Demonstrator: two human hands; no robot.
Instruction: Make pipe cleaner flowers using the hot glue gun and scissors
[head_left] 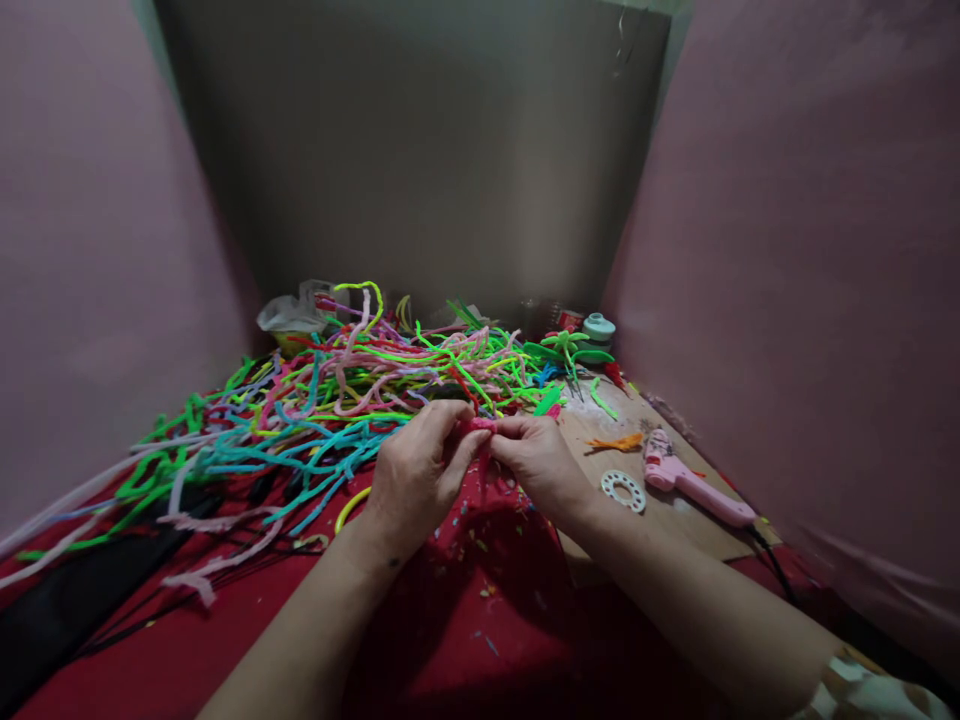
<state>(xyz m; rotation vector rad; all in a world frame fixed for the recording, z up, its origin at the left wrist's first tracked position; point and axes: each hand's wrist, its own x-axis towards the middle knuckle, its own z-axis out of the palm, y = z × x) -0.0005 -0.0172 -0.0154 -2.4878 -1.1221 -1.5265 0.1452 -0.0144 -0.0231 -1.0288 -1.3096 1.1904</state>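
Observation:
Both hands meet over the red cloth, fingertips almost touching. My left hand is closed on a bright pink pipe cleaner, pinching it between thumb and fingers. My right hand pinches the same pink piece from the other side. A pink end hangs down between the hands; the fingers hide most of its shape. Just beyond them spreads a large tangled heap of pipe cleaners in green, pink, turquoise, yellow and red.
A pink glue gun with a black cord lies on a wooden board at right. Near it are a white ring with holes and an orange twisted piece. Small scraps dot the red cloth. Pink walls flank both sides.

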